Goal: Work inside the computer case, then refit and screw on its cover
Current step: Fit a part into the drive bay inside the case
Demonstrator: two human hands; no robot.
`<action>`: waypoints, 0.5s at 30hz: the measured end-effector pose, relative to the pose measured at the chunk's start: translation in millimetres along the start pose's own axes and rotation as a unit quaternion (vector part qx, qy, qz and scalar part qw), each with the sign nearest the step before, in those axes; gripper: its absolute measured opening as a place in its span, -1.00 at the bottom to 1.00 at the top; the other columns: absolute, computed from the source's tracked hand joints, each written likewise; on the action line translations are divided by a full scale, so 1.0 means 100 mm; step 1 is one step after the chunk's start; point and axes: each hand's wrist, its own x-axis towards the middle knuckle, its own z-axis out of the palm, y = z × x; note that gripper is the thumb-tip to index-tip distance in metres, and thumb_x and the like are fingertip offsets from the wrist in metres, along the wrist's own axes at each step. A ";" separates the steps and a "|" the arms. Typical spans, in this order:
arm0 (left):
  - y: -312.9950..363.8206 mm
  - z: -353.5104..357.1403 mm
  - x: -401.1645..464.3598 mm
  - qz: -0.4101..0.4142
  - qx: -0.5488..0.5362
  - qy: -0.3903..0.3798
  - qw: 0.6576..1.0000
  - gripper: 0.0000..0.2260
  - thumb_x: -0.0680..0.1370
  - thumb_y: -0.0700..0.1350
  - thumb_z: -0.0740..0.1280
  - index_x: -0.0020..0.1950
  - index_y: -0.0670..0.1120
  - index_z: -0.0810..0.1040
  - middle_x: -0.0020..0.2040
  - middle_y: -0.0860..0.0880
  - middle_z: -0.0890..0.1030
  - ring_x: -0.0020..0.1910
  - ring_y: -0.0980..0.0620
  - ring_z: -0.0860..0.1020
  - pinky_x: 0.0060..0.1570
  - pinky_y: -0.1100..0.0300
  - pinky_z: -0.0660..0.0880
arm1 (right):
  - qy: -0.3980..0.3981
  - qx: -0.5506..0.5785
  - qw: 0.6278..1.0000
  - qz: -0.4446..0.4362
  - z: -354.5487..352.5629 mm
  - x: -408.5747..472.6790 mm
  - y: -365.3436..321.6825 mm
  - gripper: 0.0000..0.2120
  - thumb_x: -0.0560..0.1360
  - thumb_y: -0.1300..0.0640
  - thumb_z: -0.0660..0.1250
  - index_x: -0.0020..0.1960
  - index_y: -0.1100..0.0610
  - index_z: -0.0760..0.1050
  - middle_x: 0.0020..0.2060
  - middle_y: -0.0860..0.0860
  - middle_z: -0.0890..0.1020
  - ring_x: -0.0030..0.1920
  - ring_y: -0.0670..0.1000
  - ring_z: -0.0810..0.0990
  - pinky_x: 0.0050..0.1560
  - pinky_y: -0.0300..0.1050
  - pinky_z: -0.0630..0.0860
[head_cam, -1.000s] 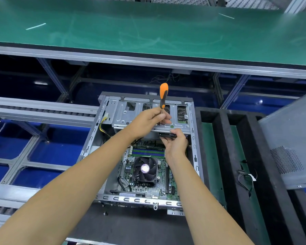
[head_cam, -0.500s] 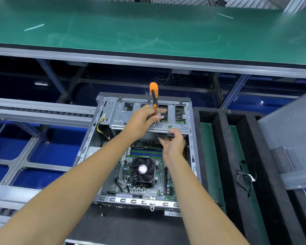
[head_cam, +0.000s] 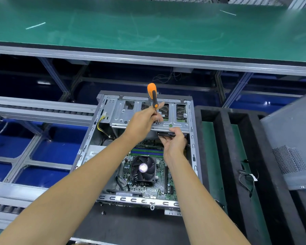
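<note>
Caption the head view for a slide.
Left hand drives orange screwdriver into drive cage; right hand steadies drive.

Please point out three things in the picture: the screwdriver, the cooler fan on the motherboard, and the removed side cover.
screwdriver (head_cam: 152, 94): head view, on the orange handle above the left hand.
cooler fan (head_cam: 143, 167): head view, on its pale round hub.
side cover (head_cam: 293, 138): head view, on the plain grey sheet above the vent holes.

We are on an electronics assembly line — a factory floor. A long green anti-static surface (head_cam: 148, 27) runs across in an aluminium frame (head_cam: 148, 59), with roller conveyor rails (head_cam: 39, 112) at the left. An opened computer case (head_cam: 145, 152) lies on black foam trays (head_cam: 219, 156) — its grey cover (head_cam: 293, 142) leans alongside.
</note>
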 end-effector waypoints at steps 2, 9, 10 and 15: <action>0.03 -0.01 -0.01 0.003 0.029 -0.018 0.999 -0.60 0.66 -0.34 0.18 0.48 -0.09 0.44 0.10 0.04 0.68 0.28 0.00 0.58 0.24 -0.08 0.54 | -0.001 0.001 1.000 0.000 0.00 -0.01 0.00 -0.70 0.45 0.37 0.33 0.16 0.23 0.41 0.00 0.22 0.58 -0.08 0.18 0.68 -0.16 0.05 0.67; 0.07 0.02 -0.01 0.016 0.073 -0.006 0.997 -0.57 0.63 -0.37 0.20 0.46 -0.06 0.32 0.08 0.16 0.70 0.09 0.21 0.64 0.00 0.02 0.61 | 0.003 0.002 1.000 -0.001 0.01 -0.04 -0.02 -0.71 0.45 0.38 0.33 0.13 0.22 0.40 -0.09 0.18 0.56 -0.12 0.16 0.67 -0.26 0.02 0.66; 0.07 0.02 -0.01 0.014 0.062 -0.005 0.998 -0.67 0.66 -0.32 0.20 0.39 -0.07 0.33 0.08 0.16 0.70 0.06 0.23 0.63 0.00 0.03 0.60 | 0.003 0.004 1.000 -0.001 0.02 -0.04 -0.02 -0.71 0.45 0.39 0.33 0.13 0.22 0.41 -0.09 0.18 0.56 -0.12 0.17 0.67 -0.28 0.01 0.66; 0.10 -0.02 -0.03 0.020 0.027 -0.022 0.999 -0.89 0.72 -0.14 0.15 0.24 -0.06 0.37 0.14 0.17 0.68 0.05 0.28 0.63 0.01 0.16 0.58 | 0.000 -0.007 1.000 0.001 0.02 -0.07 -0.02 -0.67 0.46 0.35 0.34 0.21 0.22 0.42 0.00 0.19 0.57 -0.07 0.16 0.67 -0.23 0.01 0.66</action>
